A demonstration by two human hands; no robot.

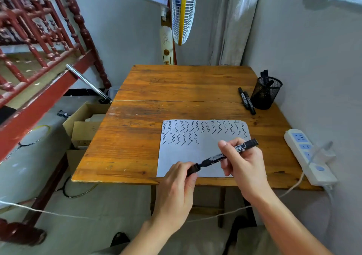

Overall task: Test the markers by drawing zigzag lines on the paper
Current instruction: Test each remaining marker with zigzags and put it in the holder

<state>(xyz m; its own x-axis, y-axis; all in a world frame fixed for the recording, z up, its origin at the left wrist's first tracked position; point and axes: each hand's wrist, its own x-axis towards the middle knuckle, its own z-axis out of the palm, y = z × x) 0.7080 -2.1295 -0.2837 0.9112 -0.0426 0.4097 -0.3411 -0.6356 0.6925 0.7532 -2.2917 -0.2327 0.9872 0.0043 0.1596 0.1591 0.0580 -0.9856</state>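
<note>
A white sheet of paper [186,156] lies on the wooden table [137,133], its upper part covered with several black zigzag lines. Above the paper's near edge my right hand [244,168] grips the barrel of a black marker [231,154]. My left hand [176,186] pinches the black cap [193,169] at the marker's lower end. Whether the cap is fully seated on the marker I cannot tell. A black mesh pen holder [265,95] with markers in it stands at the table's far right. Two black markers [247,101] lie next to it.
A white power strip [309,156] lies along the table's right edge by the wall, its cable hanging off the front. A standing fan [182,10] rises behind the table. Cardboard boxes [84,123] sit on the floor to the left, below a red wooden frame [39,78].
</note>
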